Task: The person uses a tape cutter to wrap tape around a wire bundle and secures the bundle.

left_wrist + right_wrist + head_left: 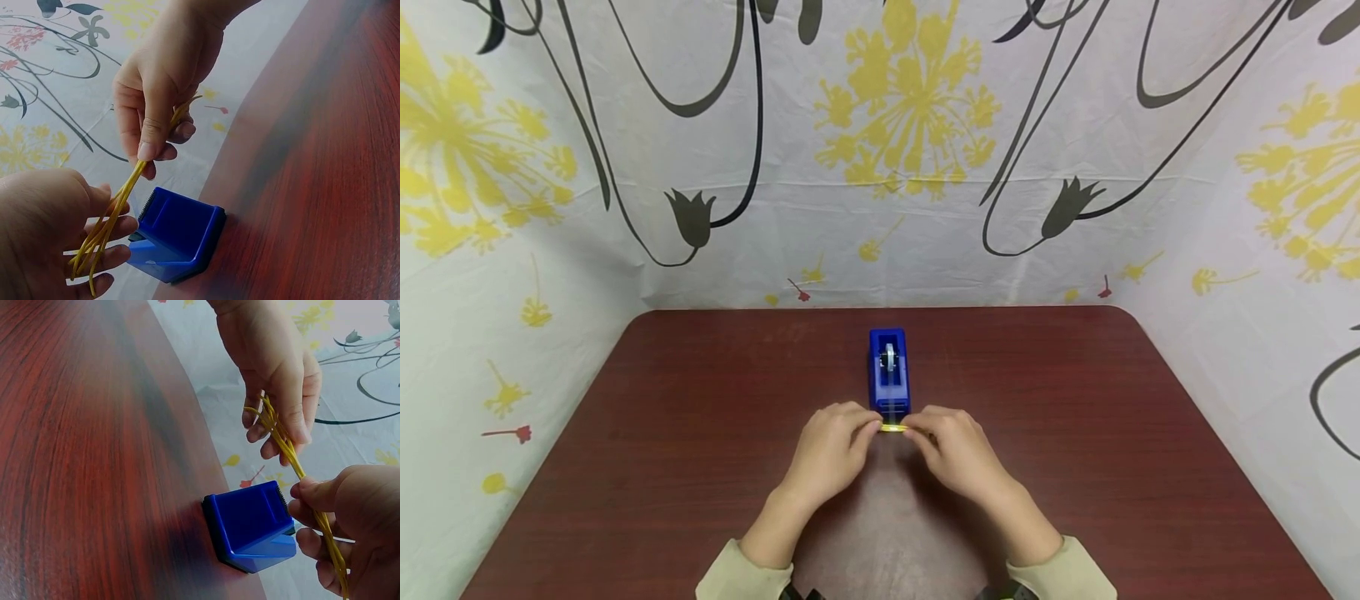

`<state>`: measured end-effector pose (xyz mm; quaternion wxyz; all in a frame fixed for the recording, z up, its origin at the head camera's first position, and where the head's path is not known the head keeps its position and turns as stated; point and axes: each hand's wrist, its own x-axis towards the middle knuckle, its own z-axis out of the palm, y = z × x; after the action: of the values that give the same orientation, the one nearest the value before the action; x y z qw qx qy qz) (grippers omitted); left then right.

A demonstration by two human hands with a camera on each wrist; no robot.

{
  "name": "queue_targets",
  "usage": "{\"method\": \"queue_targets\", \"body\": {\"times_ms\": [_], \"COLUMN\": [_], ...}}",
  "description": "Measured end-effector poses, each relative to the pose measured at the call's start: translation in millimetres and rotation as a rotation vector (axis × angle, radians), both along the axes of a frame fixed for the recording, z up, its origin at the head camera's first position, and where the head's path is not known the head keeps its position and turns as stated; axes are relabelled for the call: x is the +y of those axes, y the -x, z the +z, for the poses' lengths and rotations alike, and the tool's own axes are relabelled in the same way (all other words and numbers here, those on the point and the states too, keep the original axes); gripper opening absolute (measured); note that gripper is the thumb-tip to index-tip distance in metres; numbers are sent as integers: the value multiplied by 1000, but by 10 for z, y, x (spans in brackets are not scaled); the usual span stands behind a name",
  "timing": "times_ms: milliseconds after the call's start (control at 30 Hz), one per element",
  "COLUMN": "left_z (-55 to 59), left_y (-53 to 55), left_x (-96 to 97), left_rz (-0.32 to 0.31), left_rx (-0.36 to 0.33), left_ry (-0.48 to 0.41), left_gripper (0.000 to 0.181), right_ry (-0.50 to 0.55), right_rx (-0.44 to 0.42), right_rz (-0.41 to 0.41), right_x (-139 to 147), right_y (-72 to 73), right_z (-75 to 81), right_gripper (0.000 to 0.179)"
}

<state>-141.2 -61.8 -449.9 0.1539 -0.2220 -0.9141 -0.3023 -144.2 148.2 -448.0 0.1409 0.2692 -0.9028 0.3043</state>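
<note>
Between both hands stretches a bundle of thin yellow strands [128, 184], pinched at either end. My left hand [832, 450] grips one end between thumb and fingers, and loose strand tips hang across its fingers in the left wrist view. The other end is pinched by my right hand [958, 450], with the strands running on over its palm in the right wrist view. Just beyond the bundle stands a blue tape dispenser [890, 404], its toothed cutting edge [280, 499] facing the hands. A roll of clear tape [890, 357] sits inside it.
Dark red-brown wood makes up the tabletop [700, 400], with rounded far corners. Behind it and along both sides hangs a white cloth [925, 242] printed with yellow, grey and red flowers. Light sleeves [748, 573] cover the forearms.
</note>
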Motion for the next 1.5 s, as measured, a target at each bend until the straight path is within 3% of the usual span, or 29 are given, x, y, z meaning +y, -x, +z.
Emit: {"method": "queue_targets", "body": {"times_ms": [333,800,1500], "left_z": [-1,-1,-25], "left_y": [7,1,10], "left_x": [0,-5,-16], "left_rz": [-12,-15,-21], "left_rx": [-24,-47,27], "left_ry": [78,72,78], "left_gripper": [13,12,10], "right_ry": [-5,-23,-38], "right_rx": [1,-32,-32], "right_rz": [0,-31,-54], "right_x": [-4,-19,-30], "right_y": [-3,-7,4], "right_z": [15,17,-3], "right_gripper": [6,5,5]}}
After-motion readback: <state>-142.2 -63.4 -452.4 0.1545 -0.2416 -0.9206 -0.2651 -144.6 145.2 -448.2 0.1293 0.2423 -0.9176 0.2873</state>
